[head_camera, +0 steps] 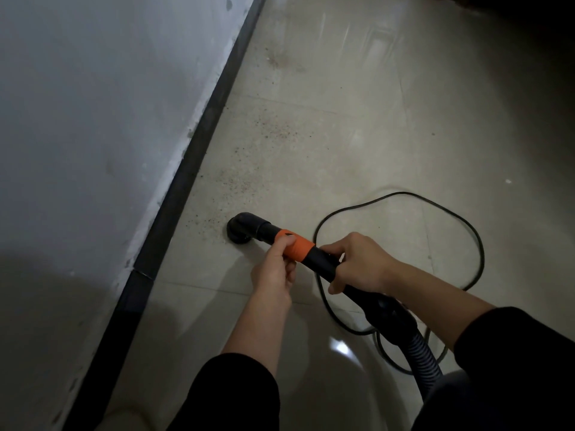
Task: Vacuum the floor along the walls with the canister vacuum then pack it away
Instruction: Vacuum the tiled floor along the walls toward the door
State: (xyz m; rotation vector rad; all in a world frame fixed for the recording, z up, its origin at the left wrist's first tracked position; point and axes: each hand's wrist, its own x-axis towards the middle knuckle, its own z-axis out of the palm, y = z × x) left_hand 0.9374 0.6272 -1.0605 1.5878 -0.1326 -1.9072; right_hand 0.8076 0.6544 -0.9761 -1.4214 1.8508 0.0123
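A black vacuum wand with an orange collar point(299, 246) slants across the middle of the view. Its round black nozzle point(241, 229) sits on the pale tiled floor point(357, 135), a short way from the dark baseboard point(199, 144). My left hand point(277, 269) grips the wand at the orange collar, thumb on top. My right hand point(361, 264) grips the black tube just behind it. The ribbed hose point(417, 353) runs from the handle toward the lower right. Reddish-brown grit point(273, 132) is scattered on the tiles beyond the nozzle, along the wall.
A grey-white wall point(93, 104) fills the left side above the baseboard. A black power cord point(435, 206) loops on the floor to the right of my hands. The upper right corner is dark. A rounded grey shape point(448, 387) shows under the hose at the bottom right.
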